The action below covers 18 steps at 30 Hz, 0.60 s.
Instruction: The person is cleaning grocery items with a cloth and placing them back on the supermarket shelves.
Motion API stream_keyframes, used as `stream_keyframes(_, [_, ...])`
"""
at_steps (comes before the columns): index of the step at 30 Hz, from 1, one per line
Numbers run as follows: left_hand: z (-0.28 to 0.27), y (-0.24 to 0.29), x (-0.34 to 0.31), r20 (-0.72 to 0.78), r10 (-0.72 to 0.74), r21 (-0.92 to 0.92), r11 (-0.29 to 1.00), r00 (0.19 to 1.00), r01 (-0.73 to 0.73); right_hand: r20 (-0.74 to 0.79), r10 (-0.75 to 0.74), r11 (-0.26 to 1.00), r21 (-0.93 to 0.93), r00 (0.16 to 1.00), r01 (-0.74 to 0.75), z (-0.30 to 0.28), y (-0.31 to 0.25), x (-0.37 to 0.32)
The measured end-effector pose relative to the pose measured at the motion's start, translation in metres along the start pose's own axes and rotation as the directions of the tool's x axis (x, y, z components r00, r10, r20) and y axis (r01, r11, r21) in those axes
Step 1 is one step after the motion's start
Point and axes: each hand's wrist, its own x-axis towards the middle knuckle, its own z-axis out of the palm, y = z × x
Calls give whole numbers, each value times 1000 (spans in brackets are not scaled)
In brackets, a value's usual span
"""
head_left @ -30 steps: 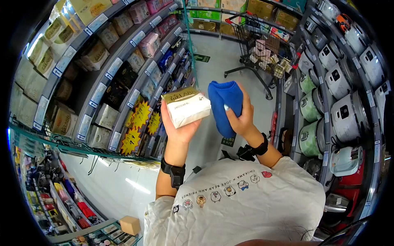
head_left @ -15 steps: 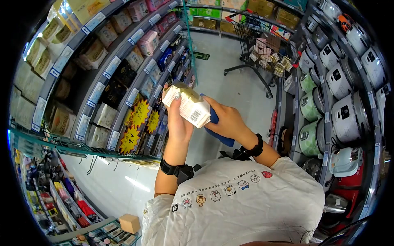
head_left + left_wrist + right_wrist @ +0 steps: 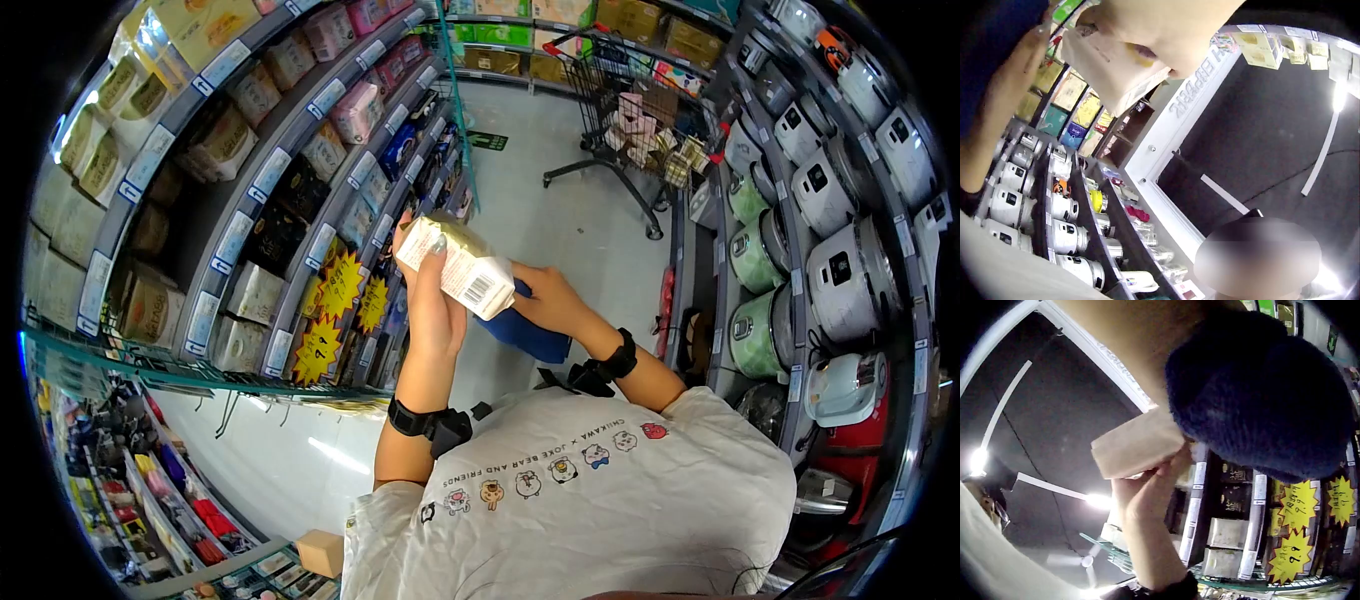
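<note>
My left hand (image 3: 432, 315) grips a white-and-gold tissue pack (image 3: 478, 283), thumb lying across its printed side. A barcode faces up toward the head camera. In my right hand (image 3: 555, 298) is a folded blue cloth (image 3: 528, 338), which hangs below and behind the pack. The right fingertips reach the pack's right end. The right wrist view shows the fuzzy dark-blue cloth (image 3: 1260, 394) large, with the pack (image 3: 1138, 445) beside it. In the left wrist view the pack (image 3: 1100, 72) appears at the top, partly covered by the left hand.
Shelves of tissue packs (image 3: 222, 140) with yellow price stars (image 3: 318, 348) rise on the left. Rice cookers (image 3: 845, 275) line the right shelves. A shopping cart (image 3: 640, 125) holding goods stands ahead in the aisle. A cardboard box (image 3: 320, 552) sits at lower left.
The left hand has turned the tissue pack from its front to its barcode side. My right hand, with the blue cloth, has moved left to the pack, and the cloth now hangs lower.
</note>
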Motion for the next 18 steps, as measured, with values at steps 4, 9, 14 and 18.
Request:
stream_keyframes(4, [10, 7, -2, 97, -23, 18, 1000, 995, 21, 89, 73, 872, 478, 993, -107, 19, 28, 0])
stream_keyframes(9, [4, -1, 4, 178, -88, 207, 977, 980, 50, 361, 207, 255, 877, 909, -407, 28, 55, 2])
stream_keyframes(14, [16, 5, -1, 238, -10, 471, 876, 971, -106, 534, 63, -81, 845, 843, -529, -12, -15, -10])
stream_keyframes(18, [15, 5, 0, 253, -11, 560, 817, 967, -137, 542, 45, -119, 837, 839, -534, -14, -27, -12])
